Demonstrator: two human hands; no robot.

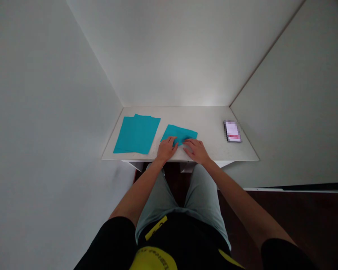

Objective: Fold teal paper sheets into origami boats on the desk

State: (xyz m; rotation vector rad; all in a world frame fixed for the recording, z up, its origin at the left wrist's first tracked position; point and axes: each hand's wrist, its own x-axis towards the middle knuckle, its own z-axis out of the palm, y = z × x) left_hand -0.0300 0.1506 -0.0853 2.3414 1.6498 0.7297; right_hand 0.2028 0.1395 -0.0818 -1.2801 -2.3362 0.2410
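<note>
A sheet of teal paper (178, 132) lies on the white table near its front edge, with slanted edges that look folded. My left hand (167, 148) rests on its near left part, fingers reaching over the paper and the thumb held apart from them. On the near right part lies my right hand (197, 150), its fingers stretched out flat toward the left and the thumb spread below. Both hands touch the paper, and they partly hide its near edge. Neither appears to grip it.
More teal sheets (138, 135) overlap flat on the left of the white table (211, 123). A phone (232, 131), blurred by pixels, lies toward the right edge. Walls (177, 56) enclose the table at the back and both sides. My legs are at the front edge.
</note>
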